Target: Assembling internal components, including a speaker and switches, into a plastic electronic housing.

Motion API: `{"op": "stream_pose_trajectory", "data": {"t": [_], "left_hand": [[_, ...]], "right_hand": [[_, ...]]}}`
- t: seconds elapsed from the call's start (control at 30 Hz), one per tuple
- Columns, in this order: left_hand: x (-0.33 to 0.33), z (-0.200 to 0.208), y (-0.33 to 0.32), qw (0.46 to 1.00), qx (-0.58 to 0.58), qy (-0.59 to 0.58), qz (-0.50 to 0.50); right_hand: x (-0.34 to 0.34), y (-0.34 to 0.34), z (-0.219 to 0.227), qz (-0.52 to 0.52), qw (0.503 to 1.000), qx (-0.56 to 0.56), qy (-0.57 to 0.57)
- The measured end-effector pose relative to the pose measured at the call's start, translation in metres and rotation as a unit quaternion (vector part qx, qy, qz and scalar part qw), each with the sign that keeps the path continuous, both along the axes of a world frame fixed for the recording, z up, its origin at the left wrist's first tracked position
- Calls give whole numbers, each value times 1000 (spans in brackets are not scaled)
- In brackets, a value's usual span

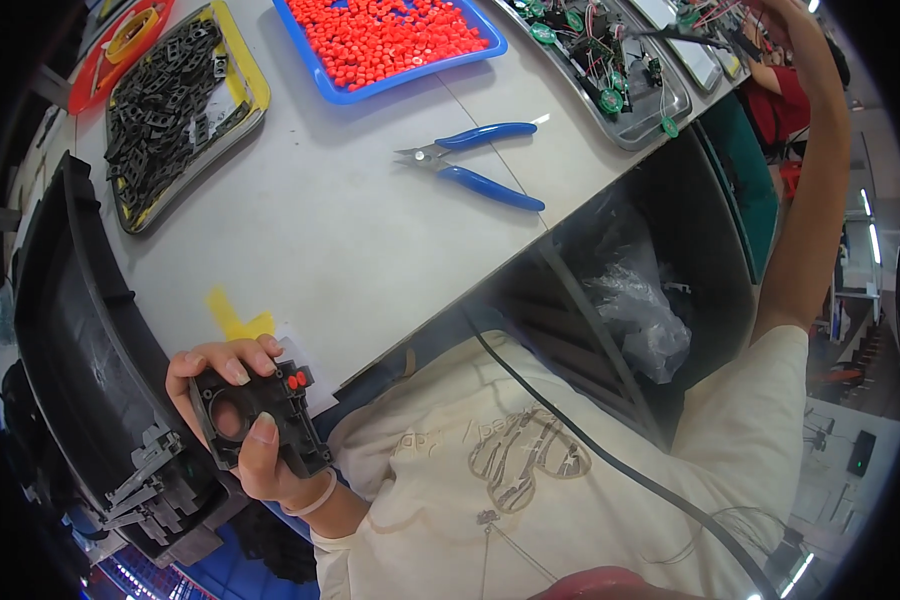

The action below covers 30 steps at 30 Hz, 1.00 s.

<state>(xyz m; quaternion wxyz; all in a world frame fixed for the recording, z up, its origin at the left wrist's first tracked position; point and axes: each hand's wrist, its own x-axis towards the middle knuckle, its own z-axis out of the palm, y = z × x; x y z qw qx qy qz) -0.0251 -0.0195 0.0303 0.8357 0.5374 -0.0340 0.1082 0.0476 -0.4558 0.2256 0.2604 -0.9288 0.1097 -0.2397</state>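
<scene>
A black plastic housing (pixel 292 415) with a large round hole and two small red buttons is gripped in my left hand (pixel 262 468). The fingers wrap over its top edge and the thumb presses its face, just off the table's near edge. My right hand (pixel 785 22) is stretched far out to the upper right, partly cut off by the picture's edge. It is nearest to thin red and black wires beside a metal tray (pixel 645 125) of small circuit boards with round green parts. Its fingers are too hidden to read.
Blue-handled cutters (pixel 485 165) lie spread on the white table (pixel 320 220). Behind them stands a blue tray (pixel 365 95) of red caps. A yellow-edged tray (pixel 255 75) holds black parts. Left is a black bin (pixel 85 330); a cable (pixel 610 435) crosses my front.
</scene>
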Motion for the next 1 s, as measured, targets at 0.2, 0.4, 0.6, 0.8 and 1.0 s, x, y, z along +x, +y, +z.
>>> {"op": "stream_pose_trajectory", "data": {"t": [0.2, 0.4, 0.6, 0.8, 1.0], "left_hand": [[-4, 4, 0, 1000, -19, 3, -6], [-6, 6, 1, 999, -42, -3, -2], [-11, -2, 9, 999, -45, 2, 13], [-7, -6, 4, 996, -78, -21, -49], [-4, -10, 4, 995, -77, -18, -56]], "right_hand": [[1, 74, -19, 171, 899, 369, 161], [8, 150, -61, 142, 865, 348, 333], [20, 138, -151, 314, 825, 363, 300], [6, 135, -161, 263, 898, 270, 229], [1, 116, -175, 353, 927, 76, 98]]}}
